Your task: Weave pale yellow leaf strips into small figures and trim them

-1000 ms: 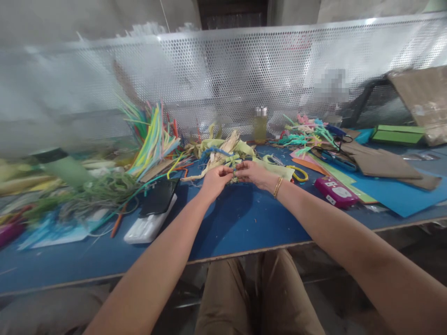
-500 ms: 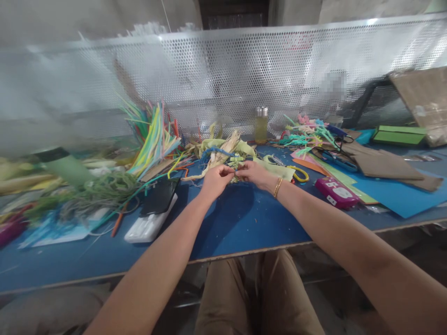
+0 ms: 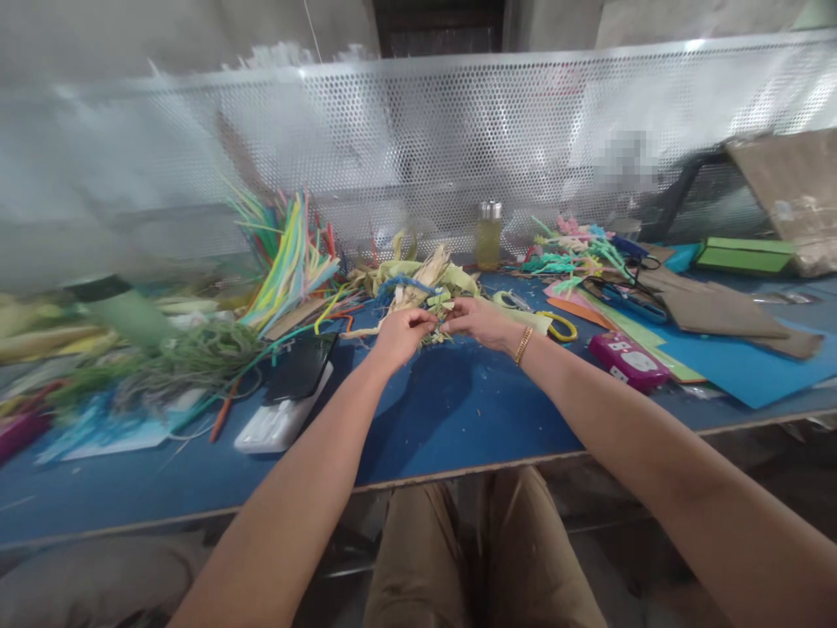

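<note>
In the middle of the blue tabletop (image 3: 451,410), my left hand (image 3: 400,338) and my right hand (image 3: 480,321) meet with fingertips nearly touching. Both pinch a small bundle of knotted, pale green strips (image 3: 439,301), which look like plant husk. Its lower part is partly hidden by my fingers. Just behind lies a heap of dry, pale husks (image 3: 458,277) with a twisted blue cord (image 3: 404,283) across it. Scissors with yellow handles (image 3: 566,328) rest to the right of my right hand, beside a flat pale green piece.
At left stand many coloured pipe cleaners (image 3: 288,262), near a tangle of green cord (image 3: 202,349), a green tumbler (image 3: 118,305) and a black phone (image 3: 297,371) on a white block. A glass bottle (image 3: 488,240) stands behind. Rightward are a magenta box (image 3: 629,359), cardboard (image 3: 725,310) and blue paper (image 3: 751,371).
Both hands have shifted only slightly, staying together at the green bundle. My fingertips sit a little differently on it, and the right-hand fingers look a bit more spread.
</note>
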Demonstrator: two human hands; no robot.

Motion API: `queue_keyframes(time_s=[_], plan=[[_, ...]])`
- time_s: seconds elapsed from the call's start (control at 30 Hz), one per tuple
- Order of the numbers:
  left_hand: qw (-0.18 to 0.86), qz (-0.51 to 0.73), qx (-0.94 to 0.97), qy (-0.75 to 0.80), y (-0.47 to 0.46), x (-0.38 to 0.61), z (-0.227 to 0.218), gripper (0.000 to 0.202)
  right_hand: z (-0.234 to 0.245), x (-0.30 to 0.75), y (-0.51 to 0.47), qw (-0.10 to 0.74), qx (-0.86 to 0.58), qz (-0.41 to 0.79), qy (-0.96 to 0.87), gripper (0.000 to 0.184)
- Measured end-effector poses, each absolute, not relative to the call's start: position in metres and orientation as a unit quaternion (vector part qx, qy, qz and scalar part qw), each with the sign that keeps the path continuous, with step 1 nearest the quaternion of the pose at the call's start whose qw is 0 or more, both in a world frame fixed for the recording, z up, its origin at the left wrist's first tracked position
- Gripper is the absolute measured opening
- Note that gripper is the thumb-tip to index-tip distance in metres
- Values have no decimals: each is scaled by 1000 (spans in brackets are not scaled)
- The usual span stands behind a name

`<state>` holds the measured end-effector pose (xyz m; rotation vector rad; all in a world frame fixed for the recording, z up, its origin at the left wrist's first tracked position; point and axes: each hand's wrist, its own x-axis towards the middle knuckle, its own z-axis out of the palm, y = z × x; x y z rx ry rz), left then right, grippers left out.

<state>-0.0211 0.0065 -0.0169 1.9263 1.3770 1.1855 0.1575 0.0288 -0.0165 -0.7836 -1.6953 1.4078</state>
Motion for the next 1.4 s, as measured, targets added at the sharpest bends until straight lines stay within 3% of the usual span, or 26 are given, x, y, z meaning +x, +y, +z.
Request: queue_keyframes(time_s=[0.33, 0.63, 0.8, 1.03, 1.23, 1.4], plan=[[393, 498, 597, 491, 5, -13, -29, 25, -26, 154, 36, 431, -366, 506, -651, 38], [441, 486, 571, 493, 6, -16, -29, 23, -26, 154, 35, 412, -364, 501, -668, 30], [406, 469, 601, 504, 6, -16, -29, 27, -25, 153, 33, 415, -371, 509, -657, 27], [401, 460, 625, 487, 3, -18, -20, 23, -15, 162, 29, 369, -322, 639, -593, 30], [308, 435, 653, 538, -2, -18, -19, 17, -11, 164, 26, 383, -355, 569, -635, 25], [286, 387, 703, 523, -5, -17, -16, 18, -19, 158, 33, 440, -364, 526, -630, 35]])
